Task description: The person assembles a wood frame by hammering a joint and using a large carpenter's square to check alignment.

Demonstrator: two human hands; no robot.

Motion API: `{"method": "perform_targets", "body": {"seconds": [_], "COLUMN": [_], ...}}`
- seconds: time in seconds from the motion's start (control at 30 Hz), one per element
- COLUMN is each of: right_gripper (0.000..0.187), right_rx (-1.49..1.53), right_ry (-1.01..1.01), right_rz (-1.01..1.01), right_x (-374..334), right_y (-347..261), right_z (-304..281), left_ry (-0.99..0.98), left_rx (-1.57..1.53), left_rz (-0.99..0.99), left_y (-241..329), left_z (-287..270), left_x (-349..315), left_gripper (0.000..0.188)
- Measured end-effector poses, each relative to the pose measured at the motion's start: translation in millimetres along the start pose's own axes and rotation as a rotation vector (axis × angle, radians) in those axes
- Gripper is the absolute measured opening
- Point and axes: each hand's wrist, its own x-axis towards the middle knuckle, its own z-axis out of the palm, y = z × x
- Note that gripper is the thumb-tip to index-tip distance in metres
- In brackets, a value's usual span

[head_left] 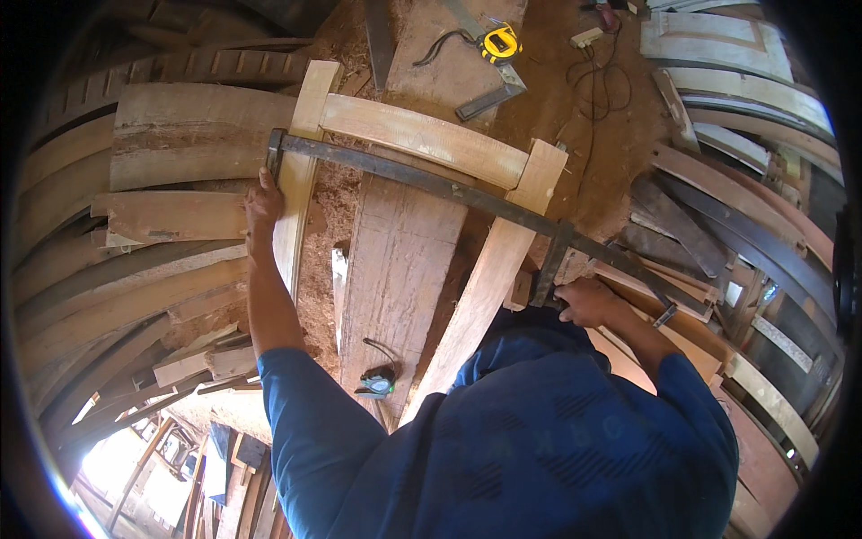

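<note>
A pale wooden frame (422, 135) lies over a work plank, with a top rail between two long side pieces. Across it stretches a dark metal bar clamp (422, 180), its fixed jaw at the outer edge of the left side piece. My left hand (263, 208) grips that side piece just below the fixed jaw, one finger reaching up to the jaw. At the right, beyond the other side piece, my right hand (588, 303) is closed at the lower end of the clamp's sliding jaw (552, 262). Its fingertips are partly hidden.
A yellow tape measure (500, 43) and a try square (492, 92) lie beyond the frame. Another tape measure (377, 382) rests on the plank (395, 269) near me. Stacked boards (189, 135) crowd the left, more timber (727, 189) the right. A thin cable (593, 81) crosses the dusty ground.
</note>
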Motion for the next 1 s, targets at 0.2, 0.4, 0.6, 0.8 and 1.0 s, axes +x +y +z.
{"method": "perform_targets", "body": {"seconds": [0.2, 0.4, 0.6, 0.8, 1.0], "right_gripper": [0.050, 0.057, 0.033, 0.032, 0.031], "right_rx": [0.063, 0.180, 1.607, 1.750, 1.799], "right_ry": [0.286, 0.127, 0.744, 0.964, 0.849], "right_rz": [0.023, -0.023, -0.086, -0.252, -0.159], "right_x": [7.8, 1.6, 63.0, 68.2, 63.0], "right_y": [38.6, 10.1, -17.0, -31.2, -19.6], "right_z": [54.3, -2.5, 26.9, 38.8, 33.7], "left_ry": [0.089, 0.068, -0.047, -0.137, -0.254], "left_rx": [0.046, 0.026, -0.036, -0.097, -0.202], "left_rz": [0.192, 0.076, 0.040, -0.025, -0.024], "left_y": [-1.0, 2.6, 32.8, 28.8, 38.4], "left_z": [5.3, -14.4, -25.5, -20.5, 0.1], "left_x": [1.8, -11.4, -13.6, -10.6, -10.5], "left_gripper": [0.082, 0.079, 0.074, 0.081, 0.091]}}
